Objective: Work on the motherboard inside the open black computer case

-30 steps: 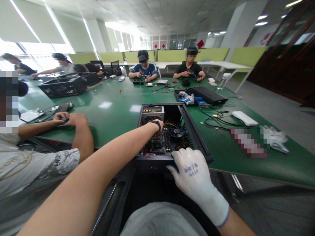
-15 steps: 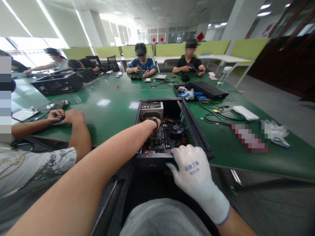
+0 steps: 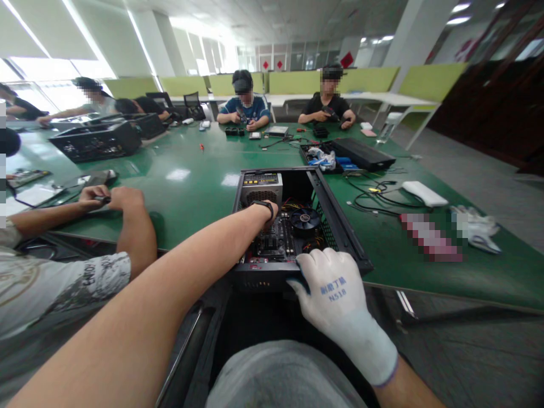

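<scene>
1. Green worktop (image 3: 199, 198) spreads beyond both hands, with the computer case (image 3: 250, 276) at its near edge.
2. The gloved right hand (image 3: 334, 280) is clamped on the computer case's near rim.
3. The bare left hand (image 3: 274, 209) reaches inside, just beside the power supply (image 3: 266, 180); whether its fingers are apart or together, I cannot tell.
4. Opening the computer case looks done; power supply and fan (image 3: 305, 220), right of the left hand, sit inside; what is left is unclear.
</scene>
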Demonstrator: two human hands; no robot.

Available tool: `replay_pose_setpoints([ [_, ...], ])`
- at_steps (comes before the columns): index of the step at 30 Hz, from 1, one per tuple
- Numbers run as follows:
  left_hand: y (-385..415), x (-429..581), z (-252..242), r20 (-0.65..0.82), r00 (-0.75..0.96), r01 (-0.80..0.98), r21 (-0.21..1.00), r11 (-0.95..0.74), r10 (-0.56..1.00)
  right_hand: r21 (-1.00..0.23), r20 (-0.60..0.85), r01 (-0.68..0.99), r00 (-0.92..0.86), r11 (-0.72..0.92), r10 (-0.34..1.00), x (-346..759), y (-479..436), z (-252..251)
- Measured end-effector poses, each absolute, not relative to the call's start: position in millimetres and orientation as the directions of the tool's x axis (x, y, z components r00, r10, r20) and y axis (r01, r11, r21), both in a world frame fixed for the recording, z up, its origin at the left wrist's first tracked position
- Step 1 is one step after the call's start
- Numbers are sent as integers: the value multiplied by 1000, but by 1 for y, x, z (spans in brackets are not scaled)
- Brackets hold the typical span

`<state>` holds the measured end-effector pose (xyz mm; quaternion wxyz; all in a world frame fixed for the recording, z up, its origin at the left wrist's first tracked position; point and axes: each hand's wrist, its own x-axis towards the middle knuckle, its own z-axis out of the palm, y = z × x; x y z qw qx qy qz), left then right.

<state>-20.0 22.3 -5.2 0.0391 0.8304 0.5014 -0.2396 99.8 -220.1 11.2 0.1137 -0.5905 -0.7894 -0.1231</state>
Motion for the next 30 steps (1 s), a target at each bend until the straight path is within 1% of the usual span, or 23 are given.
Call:
replay_pose_setpoints([
  [3, 17, -20, 0, -450, 390, 834, -198, -515, 803, 60, 329, 961, -276, 271, 903, 100, -220, 10],
  [8, 10, -19, 7, -432, 401, 850, -153, -504, 808, 53, 333, 958, -284, 283, 899, 100, -220, 10],
  [13, 9, -20, 9, -449, 389, 853, -155, -499, 805, 52, 326, 958, -284, 283, 902, 100, -220, 10],
  [19, 15, -21, 4, -429, 369, 892, -86, -444, 824, 55, 329, 959, -281, 279, 902, 100, -220, 10],
  [25, 11, -20, 9, -472, 371, 845, -185, -502, 800, 52, 330, 959, -279, 278, 902, 99, -220, 11],
  [30, 10, -19, 11, -499, 364, 816, -237, -528, 786, 50, 330, 959, -279, 279, 902, 98, -219, 11],
])
